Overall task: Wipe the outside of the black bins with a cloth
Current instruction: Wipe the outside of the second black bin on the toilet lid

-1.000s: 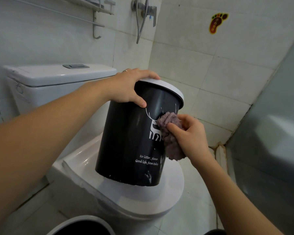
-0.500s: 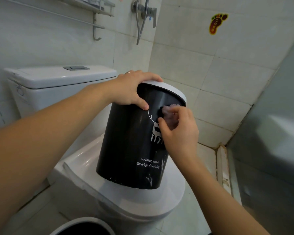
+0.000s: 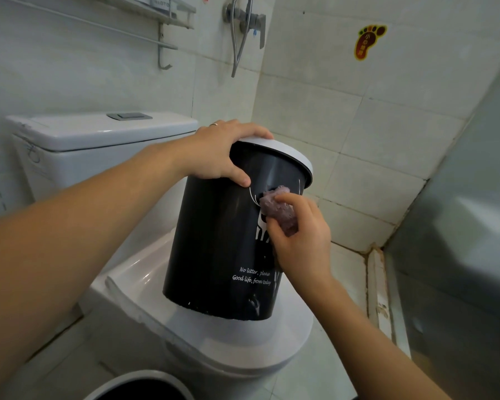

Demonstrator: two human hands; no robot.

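A black bin [image 3: 214, 243] with a white rim, a white deer print and white lettering stands tilted on the closed toilet lid [image 3: 243, 342]. My left hand [image 3: 217, 153] grips its upper rim, thumb on the black wall. My right hand [image 3: 300, 238] holds a bunched purple-grey cloth [image 3: 277, 210] and presses it against the bin's side over the deer print, just under the rim. A second black bin [image 3: 145, 388] with a white rim shows only its top at the bottom edge, on the floor.
The white toilet cistern [image 3: 98, 140] stands behind the bin at the left. A shower mixer with hose [image 3: 243, 21] and a metal shelf [image 3: 156, 13] hang on the tiled wall. A grey panel [image 3: 459, 255] closes off the right side.
My right hand lifted the hanging cloth from the bin's mid side up towards the rim, bunching it, and now sits slightly lower on the deer print. My left hand kept its grip.
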